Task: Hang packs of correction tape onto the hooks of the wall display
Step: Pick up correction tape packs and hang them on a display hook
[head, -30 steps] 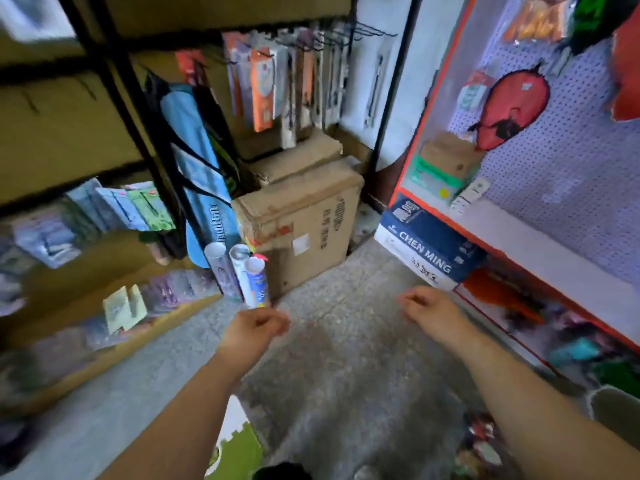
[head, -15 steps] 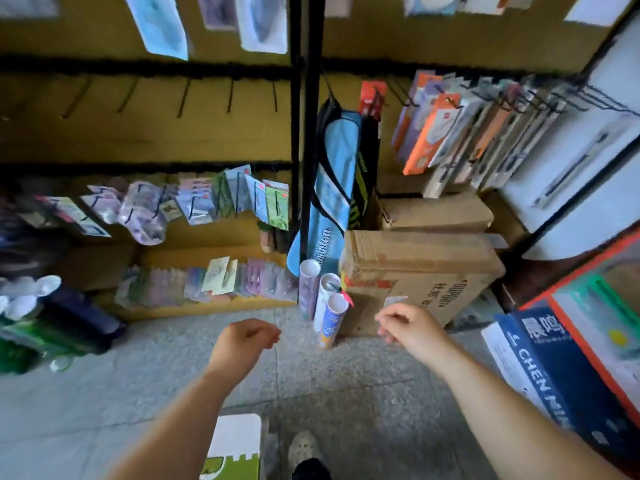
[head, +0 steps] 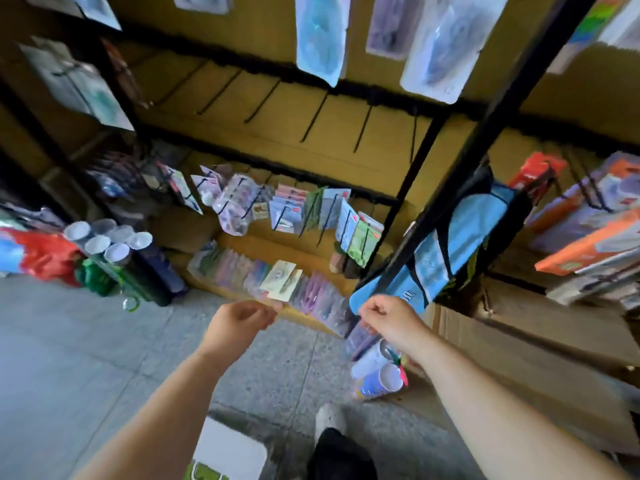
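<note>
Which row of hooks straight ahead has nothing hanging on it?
The middle row: its black hooks stand bare against the yellow board. The row above carries large blister packs, the row below small carded packs.

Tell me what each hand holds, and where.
Left hand reaches the yellow pack at its lower edge; grip cannot be told. Right hand curled, nothing visibly held.

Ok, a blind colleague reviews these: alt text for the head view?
A person's left hand and right hand, fingers curled, reach toward a row of small packs in a low box, beneath a yellow wall display where more packs hang; the hooks above them are bare.
</note>
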Demonstrator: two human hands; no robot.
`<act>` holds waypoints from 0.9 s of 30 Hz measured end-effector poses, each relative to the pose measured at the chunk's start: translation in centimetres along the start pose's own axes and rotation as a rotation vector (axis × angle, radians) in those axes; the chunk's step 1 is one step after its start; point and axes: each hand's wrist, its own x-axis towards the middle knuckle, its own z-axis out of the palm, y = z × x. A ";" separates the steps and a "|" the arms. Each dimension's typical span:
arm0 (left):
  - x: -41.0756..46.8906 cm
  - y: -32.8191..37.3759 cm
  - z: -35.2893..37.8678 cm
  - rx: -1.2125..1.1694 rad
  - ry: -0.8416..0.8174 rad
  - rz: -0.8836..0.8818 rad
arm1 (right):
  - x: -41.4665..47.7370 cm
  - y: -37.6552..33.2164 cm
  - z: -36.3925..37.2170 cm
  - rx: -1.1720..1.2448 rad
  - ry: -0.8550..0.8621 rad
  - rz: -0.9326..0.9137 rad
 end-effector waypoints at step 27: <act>20.0 -2.0 -13.9 0.240 -0.052 -0.079 | 20.7 -18.2 8.8 -0.142 -0.293 -0.170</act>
